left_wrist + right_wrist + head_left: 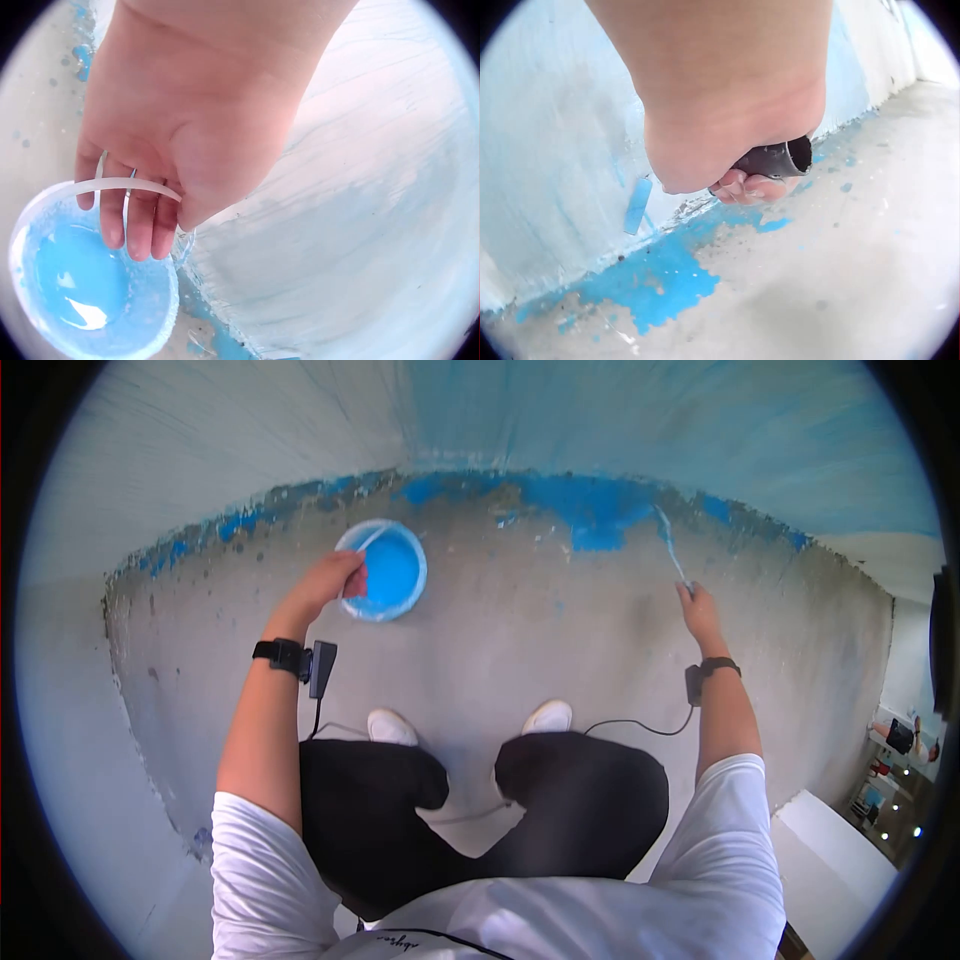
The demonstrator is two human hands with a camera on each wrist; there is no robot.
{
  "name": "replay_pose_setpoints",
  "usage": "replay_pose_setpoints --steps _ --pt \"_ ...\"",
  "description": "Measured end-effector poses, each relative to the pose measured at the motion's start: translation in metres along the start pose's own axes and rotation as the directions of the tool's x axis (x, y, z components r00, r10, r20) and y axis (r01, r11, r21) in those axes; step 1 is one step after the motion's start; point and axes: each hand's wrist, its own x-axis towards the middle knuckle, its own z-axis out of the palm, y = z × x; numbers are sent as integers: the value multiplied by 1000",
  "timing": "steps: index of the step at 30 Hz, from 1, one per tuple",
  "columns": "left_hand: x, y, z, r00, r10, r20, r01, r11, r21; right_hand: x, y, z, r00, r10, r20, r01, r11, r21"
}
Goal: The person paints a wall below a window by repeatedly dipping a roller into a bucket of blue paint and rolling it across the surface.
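Note:
My left hand (335,582) holds the white bail handle (124,183) of a paint bucket (421,575). In the left wrist view the handle crosses the fingers, with the thumb over one end. Bright blue liquid paint (82,270) lies inside the bucket. My right hand (703,615) grips a painting tool by its black hollow handle (769,160), whose open end sticks out of the fist. The tool's slim blue-coated end (637,206) points at the foot of the wall; its exact kind I cannot tell. Pale smears mark the right fingers.
Ahead rises a pale blue, streaky wall (600,420). Blue patches (598,525) run along its base onto the grey floor (480,630). Cables (640,723) trail from both wrist cameras, near my white shoes (549,716). Another person (905,738) shows at the far right.

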Motion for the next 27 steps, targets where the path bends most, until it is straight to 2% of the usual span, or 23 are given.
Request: replay_pose_setpoints --steps 3,5,9,11,14,17,19,22,27 --pt "-10 4 11 996 -61 -59 58 997 -56 -56 22 -14 985 116 126 -111 993 -48" --pt "-14 2 14 987 -14 -158 -2 995 -96 -96 35 -20 974 148 174 -134 987 -90" --pt "-18 -6 22 979 -95 -183 74 990 -118 -170 42 -31 919 262 293 -227 962 -150" --pt "-21 -11 20 956 -69 -284 72 997 -2 -201 43 -31 898 295 327 -257 954 -156" --pt "-33 -8 13 944 -54 -327 71 997 41 -232 40 -38 853 357 382 -313 934 -174" --pt "-59 -6 3 943 -112 -313 122 993 12 -255 41 -51 845 368 388 -350 929 -118" --pt "-85 -13 -5 939 -139 -313 147 989 1 -267 34 -62 870 397 291 -397 916 -61" --pt "-129 -27 -16 928 -179 -325 192 981 7 -274 16 -93 848 471 245 -486 874 3" --pt "-218 -7 -27 897 -237 -372 218 971 -94 -283 -11 -158 863 459 211 -478 877 45"
